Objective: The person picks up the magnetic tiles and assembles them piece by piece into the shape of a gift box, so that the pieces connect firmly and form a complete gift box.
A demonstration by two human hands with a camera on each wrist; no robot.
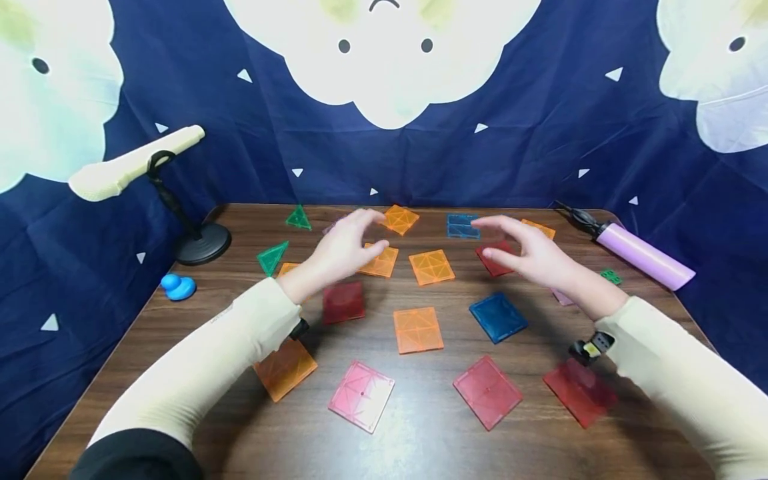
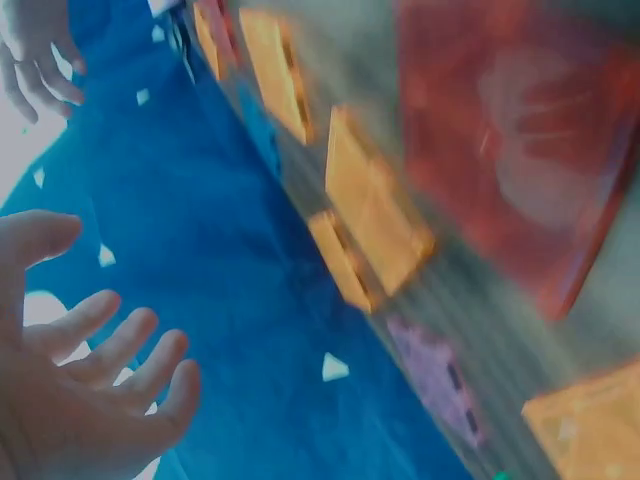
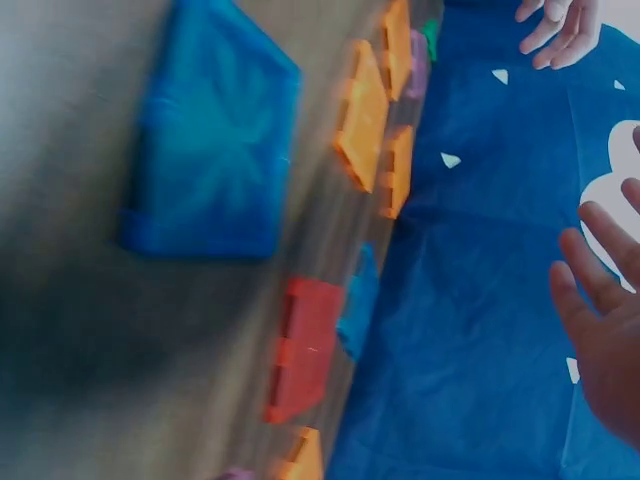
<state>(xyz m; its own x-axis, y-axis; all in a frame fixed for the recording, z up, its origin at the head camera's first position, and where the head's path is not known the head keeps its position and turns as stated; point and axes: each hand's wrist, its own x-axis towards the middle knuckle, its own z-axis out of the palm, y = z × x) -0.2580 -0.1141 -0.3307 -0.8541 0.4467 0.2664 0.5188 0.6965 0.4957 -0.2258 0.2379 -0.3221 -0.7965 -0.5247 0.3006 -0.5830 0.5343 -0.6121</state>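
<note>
Nearest the person, a row of flat square tiles lies on the wooden surface (image 1: pixel 420 427): an orange tile (image 1: pixel 285 368) half under the left sleeve, a pink tile (image 1: pixel 361 395), a red tile (image 1: pixel 487 391) and a dark red tile (image 1: pixel 579 392) just below the right wrist. One row farther on lie a dark red square (image 1: pixel 343 301) beside the left wrist, an orange square (image 1: pixel 418 329) in the middle and a blue square (image 1: pixel 498 317) towards the right.

Above these, both hands hover over the middle of the surface, palms turned inward towards each other, holding nothing. The left hand (image 1: pixel 345 250) has its fingers loosely spread and relaxed, over an orange tile (image 1: pixel 381 261) without clearly touching it. The right hand (image 1: pixel 531 252) is likewise spread, its fingertips over a red tile (image 1: pixel 495 259). Between the two hands lies another orange tile (image 1: pixel 431 267), apart from both.

By this judgement the work is at the reaching stage: no tile is picked yet. The next move would call for one hand to lower onto a chosen tile and pinch its edge, since the pieces lie flat.

Farther back are an orange tile (image 1: pixel 400 219), a blue tile (image 1: pixel 463 226), green triangles (image 1: pixel 298 218), and a purple cylinder (image 1: pixel 642 255).
</note>
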